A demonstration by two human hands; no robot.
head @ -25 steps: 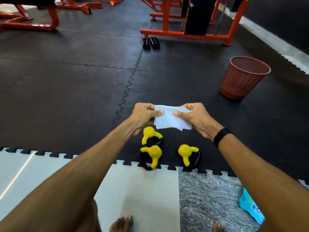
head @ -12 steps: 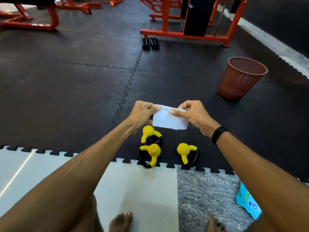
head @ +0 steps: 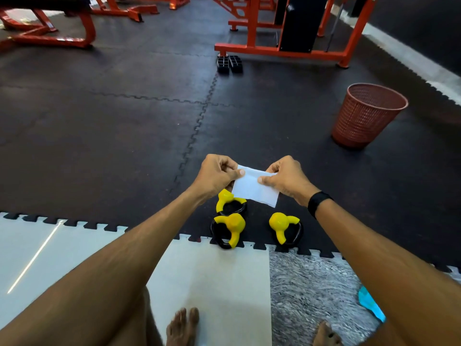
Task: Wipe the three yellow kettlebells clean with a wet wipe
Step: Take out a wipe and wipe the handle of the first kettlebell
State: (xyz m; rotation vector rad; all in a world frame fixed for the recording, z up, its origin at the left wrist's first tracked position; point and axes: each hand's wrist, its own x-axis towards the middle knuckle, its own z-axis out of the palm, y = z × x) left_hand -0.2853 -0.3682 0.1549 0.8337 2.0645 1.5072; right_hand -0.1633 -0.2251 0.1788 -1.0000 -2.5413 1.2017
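Observation:
Three yellow kettlebells with black handles lie on the dark floor mat: a far left one (head: 225, 199), a near left one (head: 233, 226) and a right one (head: 280, 224). A white wet wipe (head: 254, 189) is stretched in the air above them. My left hand (head: 215, 176) pinches its left edge and my right hand (head: 287, 178) pinches its right edge. The wipe and my left hand cover part of the far left kettlebell. A black band sits on my right wrist.
A red mesh bin (head: 366, 116) stands on the mat at the right. Orange gym machine frames (head: 287, 49) and two black blocks (head: 229, 63) are further back. A blue wipes pack (head: 371, 304) lies by my right foot on the grey mat.
My hands have come closer together, so the wipe is narrower between them and tilted. The view has shifted slightly.

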